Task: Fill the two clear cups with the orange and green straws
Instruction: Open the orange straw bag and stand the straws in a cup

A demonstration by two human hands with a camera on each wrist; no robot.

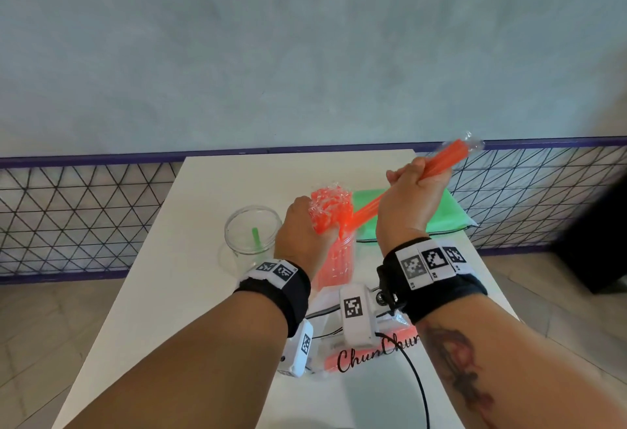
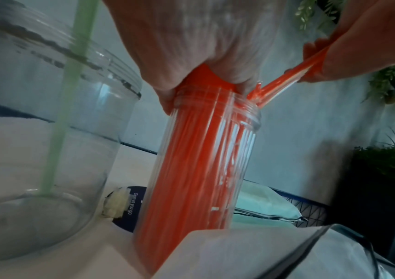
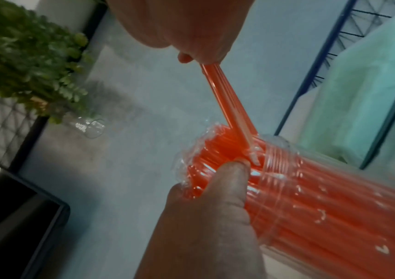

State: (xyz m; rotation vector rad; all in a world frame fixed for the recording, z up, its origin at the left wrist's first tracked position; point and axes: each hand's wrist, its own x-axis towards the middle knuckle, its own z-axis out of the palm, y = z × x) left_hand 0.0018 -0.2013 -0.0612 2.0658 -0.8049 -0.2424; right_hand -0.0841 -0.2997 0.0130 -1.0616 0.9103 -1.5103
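Note:
A clear cup (image 1: pixel 339 264) packed with wrapped orange straws (image 2: pixel 191 169) stands mid-table. My left hand (image 1: pixel 307 223) grips the straws' crinkled tops just above the cup's rim. My right hand (image 1: pixel 412 186) holds a few orange straws (image 1: pixel 444 160) at a slant; their lower ends sit at the cup's rim beside my left thumb (image 3: pixel 225 181), and their upper ends point up to the right. To the left stands a wider clear cup (image 1: pixel 237 242) with one green straw (image 1: pixel 255 236) in it. A pack of green straws (image 1: pixel 437 213) lies flat behind my right hand.
A clear bag with black lettering (image 1: pixel 366 352) and some orange straws lies at the table's near edge under my wrists. A black cable (image 1: pixel 419 388) runs off the front. A wire fence (image 1: pixel 84 211) with a purple rail runs behind the white table (image 1: pixel 169 293).

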